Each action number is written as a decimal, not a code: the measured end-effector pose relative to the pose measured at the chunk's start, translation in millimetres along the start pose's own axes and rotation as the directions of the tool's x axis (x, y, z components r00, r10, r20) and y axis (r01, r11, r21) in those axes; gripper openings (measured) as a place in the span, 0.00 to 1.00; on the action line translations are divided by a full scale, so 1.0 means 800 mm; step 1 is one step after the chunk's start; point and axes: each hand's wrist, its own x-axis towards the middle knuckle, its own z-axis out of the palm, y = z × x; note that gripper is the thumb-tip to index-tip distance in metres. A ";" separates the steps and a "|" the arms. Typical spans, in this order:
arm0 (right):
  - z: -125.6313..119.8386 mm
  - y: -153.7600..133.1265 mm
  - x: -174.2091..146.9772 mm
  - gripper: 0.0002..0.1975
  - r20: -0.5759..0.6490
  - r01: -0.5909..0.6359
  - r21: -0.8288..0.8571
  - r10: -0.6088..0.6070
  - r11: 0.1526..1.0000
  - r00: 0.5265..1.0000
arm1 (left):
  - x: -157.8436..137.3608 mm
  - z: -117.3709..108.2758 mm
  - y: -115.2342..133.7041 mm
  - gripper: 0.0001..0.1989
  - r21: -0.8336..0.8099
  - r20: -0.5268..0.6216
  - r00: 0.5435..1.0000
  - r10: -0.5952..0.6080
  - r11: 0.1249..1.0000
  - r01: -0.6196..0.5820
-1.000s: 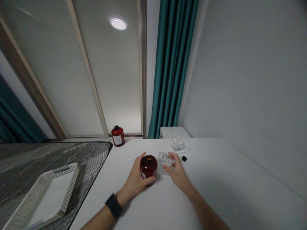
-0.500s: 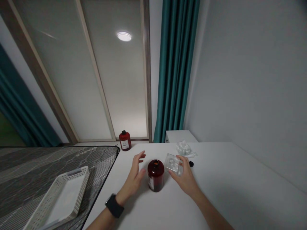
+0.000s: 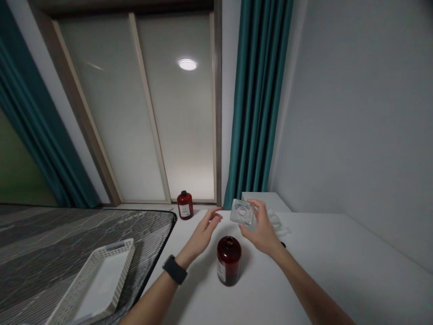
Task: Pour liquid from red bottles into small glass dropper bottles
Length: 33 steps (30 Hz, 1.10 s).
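Note:
My right hand (image 3: 260, 229) grips a clear, squarish plastic or glass container (image 3: 241, 213) by its right side, raised above the table. What exactly it is I cannot make out. My left hand (image 3: 204, 232) is open and holds nothing, its fingers reaching toward the container but apart from it. Below and between the hands, a dark red bottle (image 3: 229, 262) with an uncapped neck and a pale label stands upright on the white table (image 3: 267, 289). A black cap (image 3: 283, 244) lies partly hidden behind my right wrist.
A second red bottle (image 3: 185, 206) with a black cap stands at the table's far left corner. Crumpled clear plastic (image 3: 278, 223) lies behind my right hand. On the dark striped surface at left sits a white perforated basket (image 3: 126, 266). A white cabinet (image 3: 267, 201) stands beyond the table.
My right hand has lifted the clear container up from beside the bottle. My left hand has moved up and forward, away from the bottle. The camera view has shifted.

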 end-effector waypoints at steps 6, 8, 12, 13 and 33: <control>0.011 -0.007 0.017 0.33 0.167 0.068 0.021 -0.071 0.997 0.983 | 0.020 -0.003 0.010 0.24 -0.104 0.063 0.998 0.014 0.995 -0.008; 0.013 -0.006 0.016 0.34 0.198 0.066 0.025 -0.070 0.997 0.978 | 0.023 -0.005 0.006 0.26 -0.136 0.091 0.996 -0.008 0.990 0.021; 0.017 -0.007 0.012 0.35 0.221 0.069 0.037 -0.075 0.997 0.972 | 0.024 -0.008 -0.003 0.30 -0.201 0.165 0.986 -0.024 0.978 0.057; 0.018 -0.008 0.011 0.35 0.231 0.079 0.035 -0.085 0.996 0.969 | 0.024 -0.009 -0.004 0.31 -0.225 0.179 0.984 -0.014 0.973 0.054; 0.025 -0.001 -0.075 0.27 0.240 -0.222 0.195 0.173 0.955 0.955 | 0.048 -0.019 -0.009 0.25 -0.168 0.071 0.996 0.048 0.985 -0.036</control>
